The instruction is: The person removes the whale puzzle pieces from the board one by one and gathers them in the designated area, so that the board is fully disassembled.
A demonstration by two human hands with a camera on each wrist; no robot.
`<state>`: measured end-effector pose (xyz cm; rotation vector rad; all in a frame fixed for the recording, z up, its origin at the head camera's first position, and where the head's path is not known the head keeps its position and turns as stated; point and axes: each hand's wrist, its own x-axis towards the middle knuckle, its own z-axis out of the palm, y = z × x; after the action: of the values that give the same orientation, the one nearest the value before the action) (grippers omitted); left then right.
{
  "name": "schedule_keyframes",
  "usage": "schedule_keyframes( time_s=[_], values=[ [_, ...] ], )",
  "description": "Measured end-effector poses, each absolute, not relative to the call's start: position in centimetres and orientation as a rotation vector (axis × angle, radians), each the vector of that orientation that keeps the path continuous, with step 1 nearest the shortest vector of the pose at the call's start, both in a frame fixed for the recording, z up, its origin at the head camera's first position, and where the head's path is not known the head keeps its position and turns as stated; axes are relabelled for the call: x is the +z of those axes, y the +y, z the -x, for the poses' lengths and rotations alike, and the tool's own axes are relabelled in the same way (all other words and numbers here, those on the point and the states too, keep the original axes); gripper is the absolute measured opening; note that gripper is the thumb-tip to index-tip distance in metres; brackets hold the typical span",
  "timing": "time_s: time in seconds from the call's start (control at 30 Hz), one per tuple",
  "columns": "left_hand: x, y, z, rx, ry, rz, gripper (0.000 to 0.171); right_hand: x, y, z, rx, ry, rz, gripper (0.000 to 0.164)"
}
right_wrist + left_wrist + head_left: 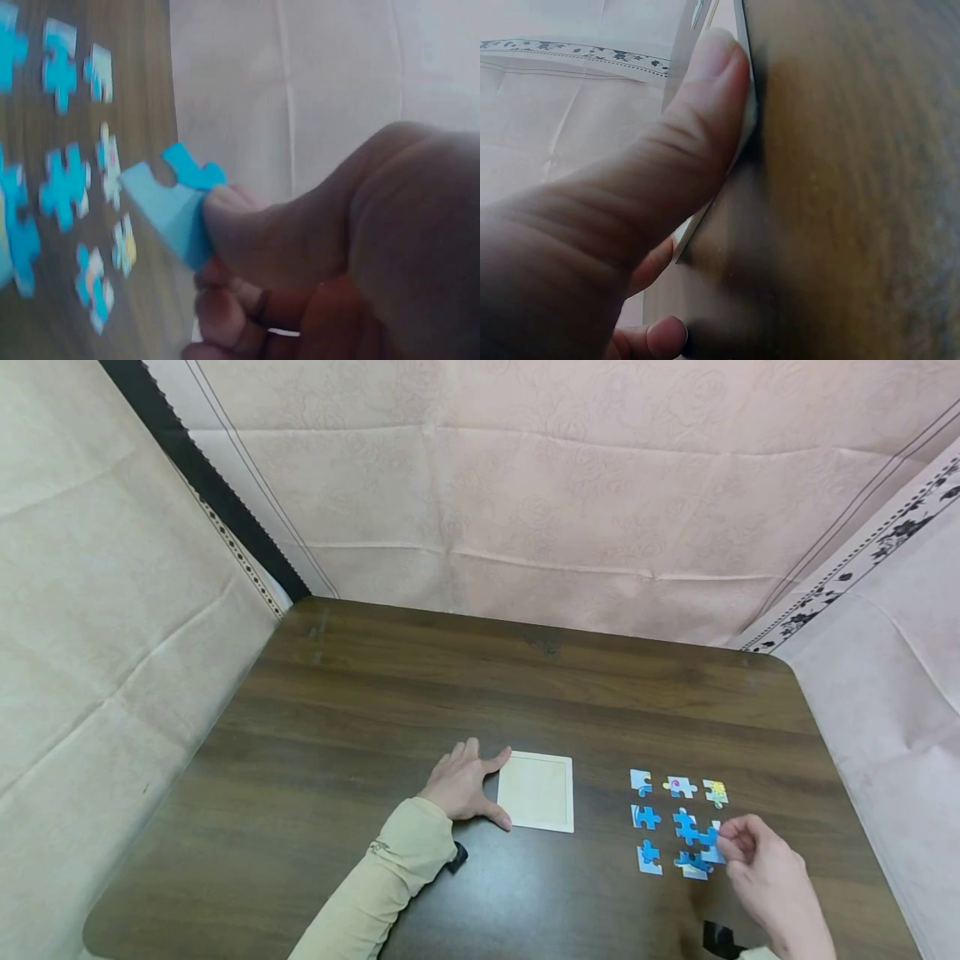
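Observation:
A square cream puzzle tray (535, 793) with a raised border lies flat on the table. My left hand (465, 783) rests at its left side, thumb and forefinger spread towards the two left corners. The left thumb (705, 105) runs along the tray's edge in the left wrist view. With thumb and curled fingers, my right hand (768, 868) pinches a blue jigsaw piece (176, 214) by one side. It is held above the other pieces and overlaps some of them in the head view.
Loose jigsaw pieces (646, 817), mostly blue with some white and yellow, lie in rough rows right of the tray. The brown wooden table (360, 710) has pale cloth (525, 510) hanging behind it and at both sides.

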<state>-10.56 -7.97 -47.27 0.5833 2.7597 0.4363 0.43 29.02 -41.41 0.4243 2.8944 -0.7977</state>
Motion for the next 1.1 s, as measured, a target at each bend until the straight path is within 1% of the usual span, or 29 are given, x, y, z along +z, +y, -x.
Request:
schedule_keyframes(
  time_s=[0.2, 0.33, 0.63, 0.93, 1.1],
  values=[
    [-47.2, -8.0, 10.5, 0.446, 2.760, -0.590, 0.114, -42.3, 32.3, -1.3, -0.688, 2.783, -0.399, 0.012],
    [-47.1, -8.0, 10.6, 0.441, 2.760, -0.586, 0.114, -43.0, 33.5, -1.5, -0.659, 2.716, -0.362, 0.013],
    [-47.3, -8.0, 10.6, 0.449, 2.761, -0.580, 0.115, -44.1, 33.8, -1.8, -0.687, 2.631, -0.433, 0.016],
    [-47.4, -8.0, 10.6, 0.444, 2.764, -0.592, 0.115, -45.2, 33.5, -1.6, -0.711, 2.562, -0.610, 0.020],
    [-47.3, -8.0, 10.6, 0.440, 2.757, -0.588, 0.115, -45.3, 33.4, -1.7, -0.719, 2.582, -0.625, 0.019]
  ],
)
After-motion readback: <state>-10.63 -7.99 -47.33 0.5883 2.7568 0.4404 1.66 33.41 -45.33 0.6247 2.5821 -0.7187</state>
